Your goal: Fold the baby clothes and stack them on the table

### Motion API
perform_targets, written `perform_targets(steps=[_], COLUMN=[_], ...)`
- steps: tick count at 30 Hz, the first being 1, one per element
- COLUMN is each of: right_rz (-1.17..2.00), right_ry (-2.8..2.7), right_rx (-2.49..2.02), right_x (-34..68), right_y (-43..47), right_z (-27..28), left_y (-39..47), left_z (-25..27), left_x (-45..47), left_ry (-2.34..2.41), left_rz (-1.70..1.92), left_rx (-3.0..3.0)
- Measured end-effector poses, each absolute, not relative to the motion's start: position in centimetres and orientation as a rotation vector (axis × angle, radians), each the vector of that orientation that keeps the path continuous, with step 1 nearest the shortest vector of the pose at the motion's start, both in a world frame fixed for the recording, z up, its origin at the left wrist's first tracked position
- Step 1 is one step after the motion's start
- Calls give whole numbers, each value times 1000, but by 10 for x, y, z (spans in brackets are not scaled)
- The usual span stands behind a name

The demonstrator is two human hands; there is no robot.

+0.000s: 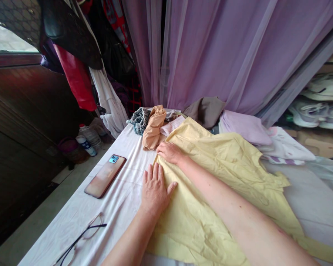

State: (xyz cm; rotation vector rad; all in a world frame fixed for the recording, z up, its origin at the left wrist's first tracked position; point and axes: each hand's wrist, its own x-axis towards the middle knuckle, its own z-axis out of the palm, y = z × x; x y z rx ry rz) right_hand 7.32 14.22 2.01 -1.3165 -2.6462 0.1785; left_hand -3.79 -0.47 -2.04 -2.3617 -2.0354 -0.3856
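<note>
Yellow garment (211, 173) lies spread over the white-sheeted table (122, 199), mostly flat but still wrinkled, with its right side bunched near the pale folded clothes (269, 142). No fold looks made yet; judging by this, smoothing is under way and any folding is still to do. Left hand (154, 190) rests flat, fingers spread, palm down on the garment's left edge, half on the sheet, not gripping. Right hand (169, 151) sits on the far left corner of the garment, fingers curled down; cannot tell whether it pinches the cloth or only presses.

Edges: table's left edge runs close by, with a phone (105, 176) and glasses (80, 236) lying between the garment and that edge, well apart from the hands. Far end is crowded with a tan cloth (153, 127), a blue-grey bundle (139, 119) and a grey piece (207, 111), touching the purple curtain (224, 55). Open room is mainly the bare sheet left of the left hand and the near right side.
</note>
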Motion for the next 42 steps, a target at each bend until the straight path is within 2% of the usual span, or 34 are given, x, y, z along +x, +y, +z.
perform_targets(steps=[9, 14, 21, 30, 37, 42], right_rz=[200, 154, 235, 79, -157, -160], right_ry=[-2682, -2469, -2709, -2738, -2524, -2596], right_rx=[-1316, -1421, -993, -1195, -1323, -1433], right_x=[76, 73, 98, 112, 114, 113], right_y=[147, 133, 115, 130, 125, 143], right_z=[25, 19, -8, -4, -3, -3], left_y=[-5, -4, -4, -5, -5, -6], left_z=[-18, -17, -13, -13, -14, -11], left_x=[-38, -39, -37, -37, -37, -37], left_ry=[-2008, -2001, -2015, -2021, -2014, -2033], left_rz=[-368, -336, -296, -286, -315, -299], left_rx=[-2393, -2443, -2466, -2451, -2448, -2454])
